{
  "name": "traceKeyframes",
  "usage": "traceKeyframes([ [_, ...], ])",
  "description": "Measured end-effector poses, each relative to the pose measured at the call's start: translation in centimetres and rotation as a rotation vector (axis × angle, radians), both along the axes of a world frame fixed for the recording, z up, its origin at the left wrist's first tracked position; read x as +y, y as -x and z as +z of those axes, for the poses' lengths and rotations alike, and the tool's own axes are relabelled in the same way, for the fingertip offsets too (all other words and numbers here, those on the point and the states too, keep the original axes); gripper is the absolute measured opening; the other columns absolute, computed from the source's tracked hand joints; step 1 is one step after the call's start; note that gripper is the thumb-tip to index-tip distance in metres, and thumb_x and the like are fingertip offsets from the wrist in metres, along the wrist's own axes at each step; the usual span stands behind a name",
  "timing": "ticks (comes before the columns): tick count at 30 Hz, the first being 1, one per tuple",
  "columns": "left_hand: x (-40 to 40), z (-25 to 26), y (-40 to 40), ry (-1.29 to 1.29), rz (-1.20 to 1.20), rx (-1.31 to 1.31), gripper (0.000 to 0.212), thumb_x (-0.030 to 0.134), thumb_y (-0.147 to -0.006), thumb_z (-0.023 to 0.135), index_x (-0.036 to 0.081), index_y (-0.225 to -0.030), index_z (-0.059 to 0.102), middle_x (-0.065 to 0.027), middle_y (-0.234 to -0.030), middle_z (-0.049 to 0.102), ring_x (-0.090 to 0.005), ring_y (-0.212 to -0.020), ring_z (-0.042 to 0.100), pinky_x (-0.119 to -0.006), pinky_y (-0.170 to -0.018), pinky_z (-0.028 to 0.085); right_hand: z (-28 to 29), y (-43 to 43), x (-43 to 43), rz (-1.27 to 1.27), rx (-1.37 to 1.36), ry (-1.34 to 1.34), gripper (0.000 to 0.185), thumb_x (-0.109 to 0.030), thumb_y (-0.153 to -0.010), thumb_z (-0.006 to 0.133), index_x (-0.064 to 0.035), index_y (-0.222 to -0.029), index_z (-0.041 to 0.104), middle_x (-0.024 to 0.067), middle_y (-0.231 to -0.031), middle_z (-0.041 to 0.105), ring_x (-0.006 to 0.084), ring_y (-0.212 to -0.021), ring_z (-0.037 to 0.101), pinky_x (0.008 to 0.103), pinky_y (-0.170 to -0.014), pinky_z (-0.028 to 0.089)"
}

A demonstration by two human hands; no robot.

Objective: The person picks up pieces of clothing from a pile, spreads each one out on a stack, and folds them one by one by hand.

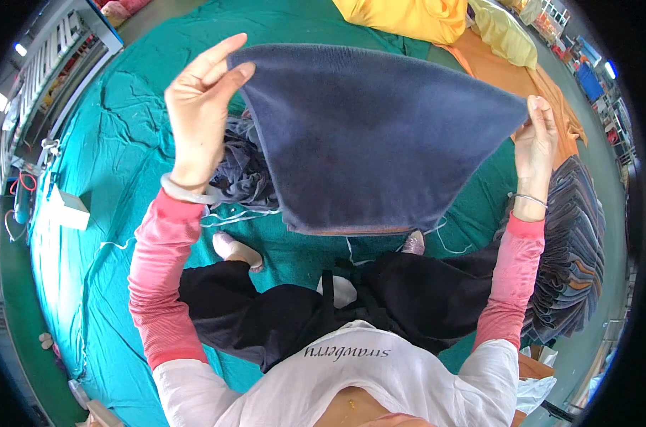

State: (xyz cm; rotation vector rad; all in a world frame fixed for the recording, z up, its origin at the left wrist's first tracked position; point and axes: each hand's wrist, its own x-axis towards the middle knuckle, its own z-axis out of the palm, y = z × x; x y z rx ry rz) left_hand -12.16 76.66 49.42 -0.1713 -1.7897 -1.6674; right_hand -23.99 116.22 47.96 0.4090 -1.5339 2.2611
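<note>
A dark blue-grey cloth [365, 133] is stretched out between my two raised hands. My left hand [208, 107] pinches its upper left corner between thumb and fingers. At the upper right corner, my right hand [536, 133] grips the edge. Behind the cloth on the left lies a crumpled heap of dark cloths [243, 171], partly hidden. An orange-brown edge shows beneath the cloth's lower rim. By my right forearm stands a tall stack of folded dark cloths [574, 240], with a few orange ones among them.
A green sheet [136, 107] covers the floor around my feet. Yellow cloth bundles [408, 18] and an orange sheet [499, 69] lie at the upper right. A white box [69, 208] stands at the left. White strings [237, 218] lie near my shoes. Racks line the right side.
</note>
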Motion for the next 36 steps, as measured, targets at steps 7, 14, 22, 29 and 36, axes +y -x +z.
traceKeyframes([
  [7,-1.6,-0.1,-8.3,0.917,0.243,-0.14,0.017,-0.001,-0.059,0.069,0.006,-0.073,0.061,-0.0054,-0.073,0.059,-0.0188,-0.069,0.057,-0.027,-0.064,0.044,-2.2,-5.4,0.6,0.036,-0.034,-0.348,0.01,-0.01,-0.078,0.063,-0.0091,-0.081,0.054,-0.0038,-0.08,0.052,0.0058,-0.08,0.05,0.023,-0.075,0.039],
  [14,-2.0,-6.1,-10.9,0.718,-0.494,-0.623,0.022,0.003,-0.058,0.073,0.005,-0.07,0.055,-0.0051,-0.076,0.058,-0.0192,-0.07,0.055,-0.028,-0.062,0.043,-7.5,-10.2,1.7,0.267,-0.539,-0.771,0.017,-0.01,-0.066,0.068,-0.0052,-0.078,0.057,-0.0022,-0.071,0.055,0.0033,-0.065,0.05,0.0153,-0.06,0.037],
  [22,-2.1,-16.5,0.0,0.895,0.098,-0.292,0.039,0.018,-0.069,0.068,0.002,-0.102,0.053,-0.0175,-0.109,0.052,-0.0334,-0.102,0.049,-0.038,-0.087,0.039,-16.0,-1.7,-4.6,-0.044,-0.131,-1.068,0.032,-0.017,-0.076,0.063,-0.0008,-0.102,0.056,0.0103,-0.094,0.061,0.0231,-0.086,0.057,0.0307,-0.076,0.045],
  [29,3.1,-26.3,-1.8,1.241,-0.014,-0.396,0.068,0.051,-0.079,0.05,0.011,-0.133,0.033,-0.0132,-0.141,0.025,-0.0295,-0.13,0.023,-0.052,-0.102,0.017,-23.5,-6.7,-11.7,-0.104,0.173,-1.759,0.067,-0.05,-0.081,0.048,-0.0119,-0.133,0.033,0.0141,-0.138,0.03,0.0317,-0.129,0.022,0.0584,-0.101,0.013],
  [36,-6.0,-30.8,5.2,0.78,0.328,-0.568,0.049,0.03,-0.076,0.06,0.001,-0.114,0.048,-0.0195,-0.115,0.05,-0.0354,-0.106,0.048,-0.041,-0.091,0.037,-24.6,-5.3,-10.9,-0.119,0.083,-1.719,0.062,-0.046,-0.085,0.044,-0.0138,-0.135,0.03,0.008,-0.14,0.029,0.0277,-0.131,0.02,0.0535,-0.104,0.01],
])
